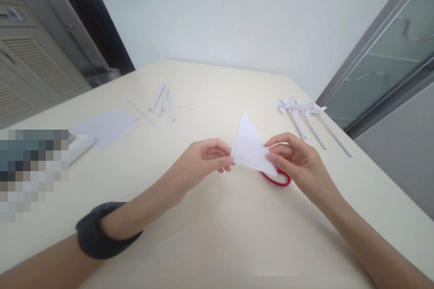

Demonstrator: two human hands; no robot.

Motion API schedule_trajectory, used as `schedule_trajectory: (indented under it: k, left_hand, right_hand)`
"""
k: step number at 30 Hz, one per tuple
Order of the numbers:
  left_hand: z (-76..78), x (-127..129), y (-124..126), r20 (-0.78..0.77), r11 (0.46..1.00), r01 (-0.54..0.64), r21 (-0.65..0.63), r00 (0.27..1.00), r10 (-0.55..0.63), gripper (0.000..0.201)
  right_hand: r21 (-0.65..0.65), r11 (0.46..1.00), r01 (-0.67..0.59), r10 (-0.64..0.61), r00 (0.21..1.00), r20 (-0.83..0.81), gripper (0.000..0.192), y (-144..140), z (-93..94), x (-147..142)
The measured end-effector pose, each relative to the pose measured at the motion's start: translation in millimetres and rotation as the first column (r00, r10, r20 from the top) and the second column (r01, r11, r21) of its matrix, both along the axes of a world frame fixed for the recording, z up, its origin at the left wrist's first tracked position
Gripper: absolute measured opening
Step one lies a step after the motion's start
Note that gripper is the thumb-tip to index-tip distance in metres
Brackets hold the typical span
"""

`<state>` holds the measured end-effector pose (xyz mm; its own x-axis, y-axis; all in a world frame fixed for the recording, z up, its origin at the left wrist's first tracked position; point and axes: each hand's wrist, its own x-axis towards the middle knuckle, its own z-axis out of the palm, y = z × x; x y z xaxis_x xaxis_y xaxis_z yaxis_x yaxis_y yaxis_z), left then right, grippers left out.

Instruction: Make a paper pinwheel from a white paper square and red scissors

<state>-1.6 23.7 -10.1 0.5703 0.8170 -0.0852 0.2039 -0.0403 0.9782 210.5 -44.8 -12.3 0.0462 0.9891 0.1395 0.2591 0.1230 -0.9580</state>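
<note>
Between my two hands is a white triangular piece of folded paper point(250, 146), one point up, held above the table. My left hand point(212, 156) pinches its lower left corner between thumb and fingers. At its right edge, my right hand point(291, 156) grips the paper with thumb and fingertips. Behind and below the paper lies a pair of scissors point(278, 184); only part of the red handle shows, the rest is hidden by the paper and my right hand.
Paper pinwheels point(301, 108) on rolled sticks lie at the right. Several rolled paper tubes point(163, 99), a thin stick point(139, 110) and a stack of white paper point(108, 126) lie on the left of the table point(217, 235). Small scraps point(186, 106) lie near the middle. A wall point(210, 18) rises behind.
</note>
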Motion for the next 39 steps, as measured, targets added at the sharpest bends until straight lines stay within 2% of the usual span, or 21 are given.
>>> schedule_trajectory:
  k: [2, 4, 7, 16, 24, 27, 30, 34, 39]
  left_hand:
    - [0.0, -0.1, -0.5, 0.0, 0.999, -0.005, 0.031, 1.0, 0.005, 0.007]
    - [0.0, -0.2, -1.1, -0.001, 0.997, -0.015, 0.075, 1.0, 0.015, 0.006]
    - [-0.1, -0.5, -1.5, -0.024, 0.989, -0.027, 0.147, 0.999, 0.031, 0.004]
    - [-2.5, -2.9, 0.8, -0.06, 0.963, -0.042, 0.266, 0.996, 0.06, 0.002]
    - [-0.8, -3.9, 0.5, -0.068, 0.966, -0.045, 0.255, 0.996, 0.065, 0.001]
    - [-0.6, -4.0, 1.2, -0.049, 0.969, -0.055, 0.239, 0.996, 0.068, 0.001]
    - [-0.3, -3.9, 2.7, -0.027, 0.972, -0.067, 0.226, 0.997, 0.075, 0.002]
    - [0.9, -3.7, 3.9, -0.006, 0.975, -0.089, 0.205, 0.996, 0.092, 0.002]
    - [0.0, -2.5, 3.8, -0.006, 0.983, -0.088, 0.161, 0.996, 0.09, 0.003]
  right_hand:
    - [-0.046, 0.999, -0.027, 0.027, 1.0, -0.003, 0.017, 0.4, -0.6, 0.2]
    - [-0.085, 0.996, -0.041, 0.046, 0.997, 0.055, 0.011, 1.3, -1.5, 0.7]
    - [-0.112, 0.993, -0.036, 0.051, 0.989, 0.136, 0.016, 3.1, -2.7, 1.6]
    - [-0.177, 0.982, -0.065, 0.096, 0.98, 0.176, 0.019, 4.3, -3.5, 1.1]
    - [-0.129, 0.991, -0.037, 0.055, 0.989, 0.14, 0.027, 3.1, -5.1, 1.8]
    - [-0.121, 0.992, -0.043, 0.059, 0.989, 0.132, 0.024, 3.3, -5.6, 1.4]
    - [-0.147, 0.986, -0.072, 0.092, 0.987, 0.131, 0.02, 3.2, -4.4, 1.5]
    - [-0.206, 0.973, -0.108, 0.136, 0.983, 0.126, 0.025, 3.1, -3.3, 2.3]
    - [-0.189, 0.981, -0.051, 0.082, 0.983, 0.163, 0.027, 3.7, -6.7, 4.8]
